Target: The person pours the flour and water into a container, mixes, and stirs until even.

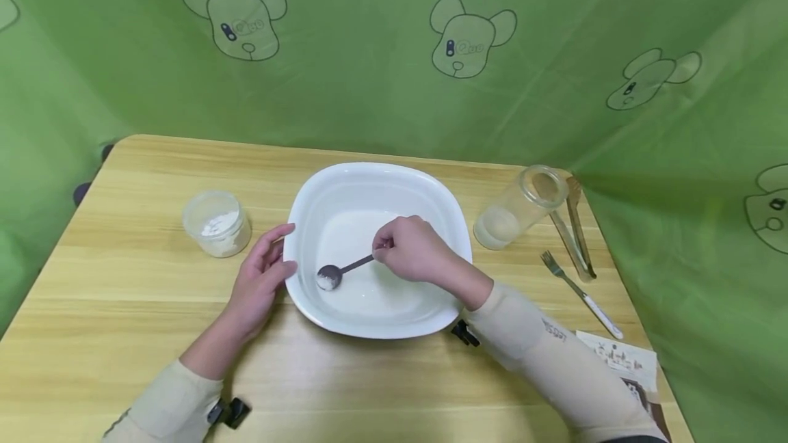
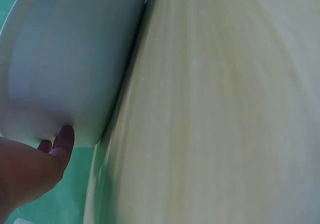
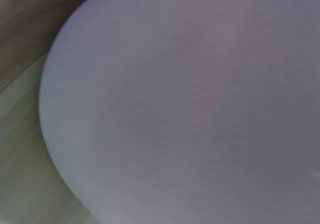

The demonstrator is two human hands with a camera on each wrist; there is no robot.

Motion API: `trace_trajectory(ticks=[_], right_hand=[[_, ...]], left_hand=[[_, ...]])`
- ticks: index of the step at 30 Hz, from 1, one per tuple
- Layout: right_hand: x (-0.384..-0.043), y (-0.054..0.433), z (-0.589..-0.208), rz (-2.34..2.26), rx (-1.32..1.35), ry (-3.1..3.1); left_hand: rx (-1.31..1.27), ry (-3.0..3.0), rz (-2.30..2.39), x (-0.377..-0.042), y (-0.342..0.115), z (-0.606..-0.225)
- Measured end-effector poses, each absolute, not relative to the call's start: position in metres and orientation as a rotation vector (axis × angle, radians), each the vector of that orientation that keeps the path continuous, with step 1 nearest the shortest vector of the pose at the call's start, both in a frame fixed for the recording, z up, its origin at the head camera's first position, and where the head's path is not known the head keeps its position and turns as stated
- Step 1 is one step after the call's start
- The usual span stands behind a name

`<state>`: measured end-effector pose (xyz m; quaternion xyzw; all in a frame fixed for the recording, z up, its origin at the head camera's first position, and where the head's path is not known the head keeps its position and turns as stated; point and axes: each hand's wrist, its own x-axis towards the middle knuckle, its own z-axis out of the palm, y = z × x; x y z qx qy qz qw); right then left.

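A white basin (image 1: pixel 301 207) stands in the middle of the table, with what looks like a shallow layer of liquid inside. Over it, my right hand (image 1: pixel 411 249) pinches the handle of a dark long-handled spoon (image 1: pixel 349 268). Some white powder shows in the spoon's bowl, low inside the basin near its left wall. My left hand (image 1: pixel 261 282) rests its thumb and fingertips against the basin's outer left side; the left wrist view shows this hand (image 2: pixel 42 164) touching the outer wall (image 2: pixel 75 59). Only the basin's blurred pale surface (image 3: pixel 165 109) fills the right wrist view.
Left of the basin is a clear tub (image 1: pixel 217 224) holding white powder. To the right stand a glass jar (image 1: pixel 517 207) with some cloudy liquid, tongs (image 1: pixel 572 231), a fork (image 1: pixel 581 292) and a printed packet (image 1: pixel 622 361). A green curtain (image 1: pixel 369 53) hangs behind the table.
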<state>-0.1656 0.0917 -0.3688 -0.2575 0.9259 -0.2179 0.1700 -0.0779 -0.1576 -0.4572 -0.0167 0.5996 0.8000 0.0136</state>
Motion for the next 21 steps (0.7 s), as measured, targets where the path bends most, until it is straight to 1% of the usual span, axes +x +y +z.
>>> trace_trajectory(ticks=[6,15,21], right_hand=[[-0.170,0.100,-0.362,-0.500,-0.649,2.645],[-0.164,0.105,-0.374,-0.655,-0.834,2.623],[-0.167,0.122,-0.359,-0.773,-0.864,2.670]], left_hand=[[-0.042,1.865,2.499,-0.078,-0.157,-0.456],[-0.058,1.871,2.488,-0.077,-0.156,-0.456],[-0.067,1.871,2.484,-0.077,-0.156,-0.455]])
